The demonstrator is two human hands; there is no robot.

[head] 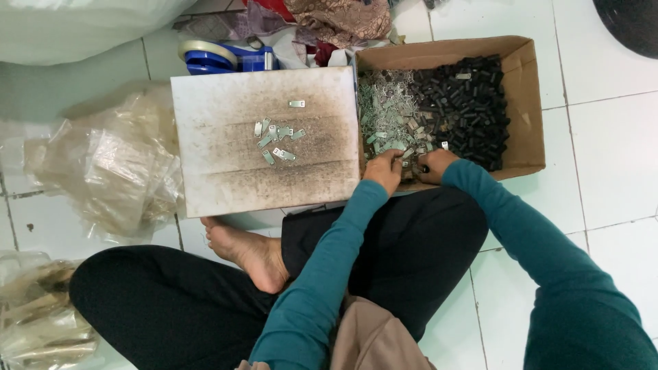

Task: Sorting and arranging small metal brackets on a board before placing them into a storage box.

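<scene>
A person sits cross-legged on a white tiled floor, in teal sleeves and black trousers, with 1 bare foot tucked below the near edge of a worn white board. The cardboard box lies just to the right of that board, its left wall touching the board's right edge. Inside the box, small silvery metal clips fill the side nearer the board and black cylindrical pieces fill the side farther from it. Both hands are at the near edge of the box, right beside the board's lower right corner. The left hand is curled with its fingers dug into the metal clips, and the right hand sits just beside it, fingers bent down among the mixed pieces; whether either hand actually grips a piece cannot be told from this view. On the board, a loose cluster of about 10 metal clips lies near its middle, with 1 more clip apart above it. Crumpled clear plastic bags lie to the left of the board, and a blue tape dispenser sits just beyond its far edge, near bunched cloth.
</scene>
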